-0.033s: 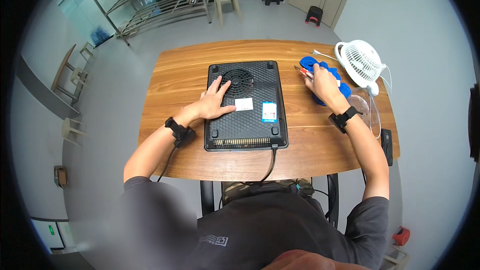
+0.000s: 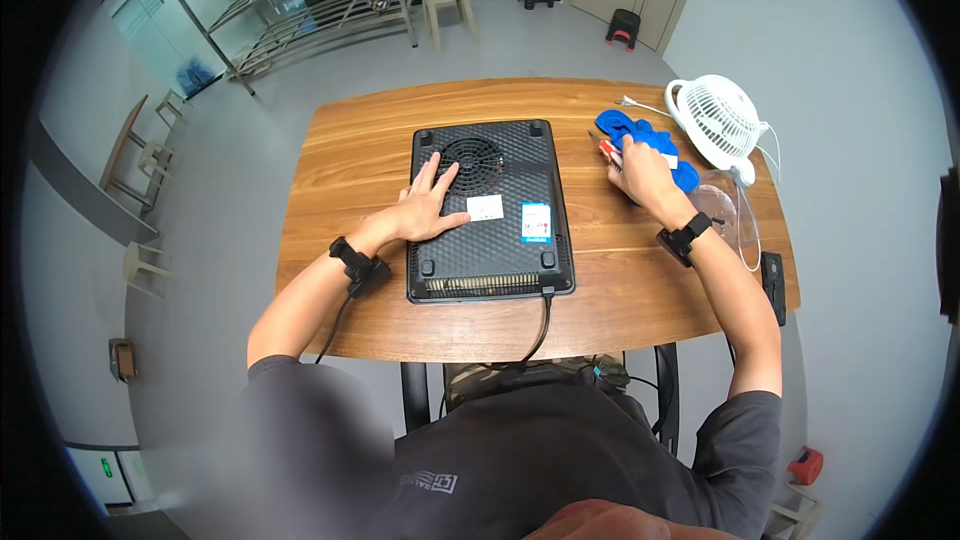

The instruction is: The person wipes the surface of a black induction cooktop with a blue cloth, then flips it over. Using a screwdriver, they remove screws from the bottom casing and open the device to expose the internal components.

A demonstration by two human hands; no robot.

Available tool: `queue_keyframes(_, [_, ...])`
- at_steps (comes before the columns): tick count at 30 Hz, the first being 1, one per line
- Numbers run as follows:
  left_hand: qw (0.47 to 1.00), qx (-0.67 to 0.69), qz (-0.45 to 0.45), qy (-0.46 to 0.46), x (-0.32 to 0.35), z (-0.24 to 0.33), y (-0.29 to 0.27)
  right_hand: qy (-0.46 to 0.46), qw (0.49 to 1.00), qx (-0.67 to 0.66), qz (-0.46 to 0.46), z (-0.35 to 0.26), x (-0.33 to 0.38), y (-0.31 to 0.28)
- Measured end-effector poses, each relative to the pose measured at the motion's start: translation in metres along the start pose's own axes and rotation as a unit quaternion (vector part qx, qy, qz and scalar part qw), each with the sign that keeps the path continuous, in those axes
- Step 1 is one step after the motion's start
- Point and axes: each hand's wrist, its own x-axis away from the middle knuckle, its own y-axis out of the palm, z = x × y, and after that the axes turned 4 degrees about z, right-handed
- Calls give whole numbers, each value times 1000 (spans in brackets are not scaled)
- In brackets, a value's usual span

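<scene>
1. Resting palm-down in the head view, the left hand point(image 2: 428, 212) spreads its fingers apart on the left side of the black appliance point(image 2: 490, 258), fingertips over the round vent point(image 2: 476, 165), thumb at a white label point(image 2: 487, 207).
2. That appliance lies near the middle of the wooden table point(image 2: 345, 150), vent toward the far end, a black cord point(image 2: 547, 325) leaving its near edge.
3. On the right, the right hand point(image 2: 643, 176) is closed around a red-and-white tool point(image 2: 609, 151), beside blue cloth point(image 2: 613, 121).
4. Farther right sits a white fan point(image 2: 718, 118).
</scene>
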Motion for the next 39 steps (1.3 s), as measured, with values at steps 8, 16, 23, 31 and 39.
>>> queue_keyframes(8, [1000, 13, -10, 18, -3, -4, 8, 20, 994, 26, -104, 8, 20, 32])
queue_keyframes(16, [998, 22, 38, 41, -6, -16, 23, 49, 994, -6, -96, 4, 28, 47])
queue_keyframes(23, [996, 30, 64, 59, -7, -21, 27, 49, 996, 8, -79, 8, 36, 44])
queue_keyframes(31, [996, 59, 65, 31, -4, -15, 22, 32, 999, 37, 22, -12, 44, 23])
queue_keyframes(39, [987, 41, 108, -114, 20, 14, 40, -6, 996, -93, -13, -83, 56, 13])
